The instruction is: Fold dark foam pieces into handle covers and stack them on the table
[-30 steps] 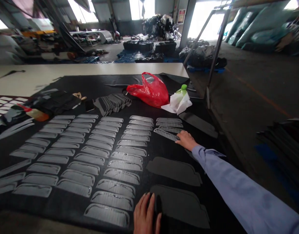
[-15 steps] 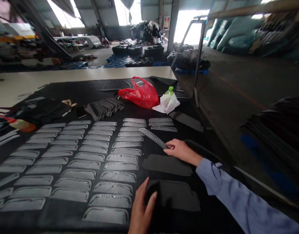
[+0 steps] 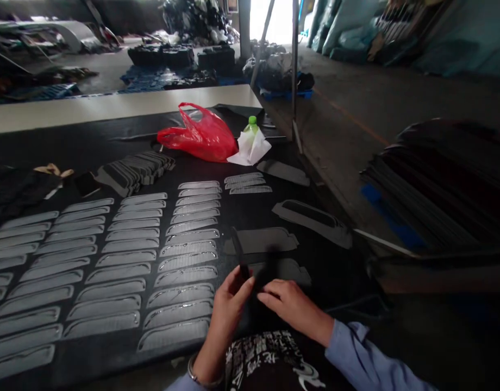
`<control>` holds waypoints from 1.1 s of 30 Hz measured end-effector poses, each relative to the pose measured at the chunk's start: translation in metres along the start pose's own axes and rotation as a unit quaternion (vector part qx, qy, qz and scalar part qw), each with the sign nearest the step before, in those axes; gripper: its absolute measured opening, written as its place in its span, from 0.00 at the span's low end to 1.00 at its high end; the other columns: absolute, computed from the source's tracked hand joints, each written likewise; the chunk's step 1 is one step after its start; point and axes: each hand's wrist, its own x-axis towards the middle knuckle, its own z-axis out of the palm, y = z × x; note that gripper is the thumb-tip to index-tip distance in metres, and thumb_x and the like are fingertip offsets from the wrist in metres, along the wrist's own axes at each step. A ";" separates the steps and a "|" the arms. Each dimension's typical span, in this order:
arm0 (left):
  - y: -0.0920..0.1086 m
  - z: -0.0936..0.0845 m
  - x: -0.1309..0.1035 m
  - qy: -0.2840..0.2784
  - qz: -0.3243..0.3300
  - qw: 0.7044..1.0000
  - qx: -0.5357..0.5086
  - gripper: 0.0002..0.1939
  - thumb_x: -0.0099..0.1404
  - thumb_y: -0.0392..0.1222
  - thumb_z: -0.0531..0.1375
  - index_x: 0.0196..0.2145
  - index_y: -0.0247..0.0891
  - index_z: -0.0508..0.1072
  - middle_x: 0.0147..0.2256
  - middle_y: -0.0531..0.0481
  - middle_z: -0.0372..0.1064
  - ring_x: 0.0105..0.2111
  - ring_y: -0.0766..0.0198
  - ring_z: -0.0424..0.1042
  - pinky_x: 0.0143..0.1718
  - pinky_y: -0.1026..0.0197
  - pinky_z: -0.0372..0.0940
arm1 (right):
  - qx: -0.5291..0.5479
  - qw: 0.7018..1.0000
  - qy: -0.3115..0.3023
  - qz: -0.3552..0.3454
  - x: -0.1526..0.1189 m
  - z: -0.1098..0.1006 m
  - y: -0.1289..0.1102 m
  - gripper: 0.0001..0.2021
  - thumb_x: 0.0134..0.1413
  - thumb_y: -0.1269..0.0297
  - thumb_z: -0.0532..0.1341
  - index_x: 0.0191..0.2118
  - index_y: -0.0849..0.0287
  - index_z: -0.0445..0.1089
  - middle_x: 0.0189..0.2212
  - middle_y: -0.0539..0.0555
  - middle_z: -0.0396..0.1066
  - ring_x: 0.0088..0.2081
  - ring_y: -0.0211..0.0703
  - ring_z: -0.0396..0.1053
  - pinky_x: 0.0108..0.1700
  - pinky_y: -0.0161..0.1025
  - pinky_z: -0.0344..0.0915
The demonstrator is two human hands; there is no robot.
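Note:
My left hand [image 3: 230, 304] pinches the lower end of a thin dark strip [image 3: 237, 245], which stands up nearly edge-on to me. Just to its right is my right hand [image 3: 294, 308], fingers curled together; a dark blur above them hides whatever they may hold. Beneath and beyond the hands, flat dark grey cut pieces [image 3: 262, 240] lie on the black-covered table [image 3: 107, 355]. To the left, several columns of curved grey strips [image 3: 185, 276] are laid out, with shiny lines along their upper edges.
A red plastic bag [image 3: 203, 136] stands at the back beside a green-capped bottle [image 3: 252, 124] and white paper [image 3: 250, 147]. Fanned grey pieces [image 3: 138, 169] lie to their left. A grey piece with a long opening [image 3: 288, 214] is near the right edge. Stacked dark sheets [image 3: 433, 184] lie beyond.
My right hand has drawn back toward me with the strip, and my left hand now holds a strip. Both hands are close together. The view has turned right and down.

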 end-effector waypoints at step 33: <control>-0.088 -0.032 0.009 0.063 0.321 0.734 0.595 0.31 0.60 0.37 0.56 0.59 0.32 0.52 0.50 0.34 0.63 0.49 0.48 0.64 0.47 0.45 0.64 | -0.173 0.951 0.254 0.042 -0.011 -0.031 0.114 0.16 0.53 0.54 0.56 0.44 0.58 0.63 0.39 0.59 0.71 0.42 0.50 0.69 0.44 0.50 0.66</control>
